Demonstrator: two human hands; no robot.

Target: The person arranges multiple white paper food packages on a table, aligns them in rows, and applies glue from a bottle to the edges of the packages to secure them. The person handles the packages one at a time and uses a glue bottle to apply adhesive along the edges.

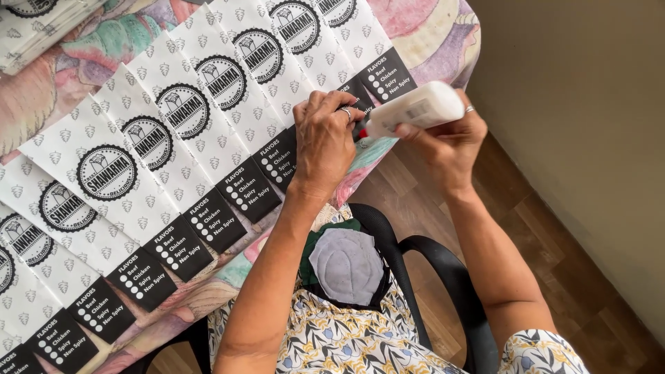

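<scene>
At two o'clock, the right hand (450, 142) is clenched around a white glue bottle (415, 109), its nozzle touching a printed paper sheet (360, 93). The left hand (324, 138), fingers curled, presses that sheet against the bench (422, 34) edge, among overlapped sheets.

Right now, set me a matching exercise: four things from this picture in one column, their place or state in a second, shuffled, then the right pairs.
1. white glue bottle
2. left hand
3. grey round pad
4. printed paper sheets

A. lies on the person's lap
B. overlapped in a row on the table
C. pressing a sheet's dark end
D. tilted, gripped by the right hand

Pairs: 1-D, 2-C, 3-A, 4-B
</scene>
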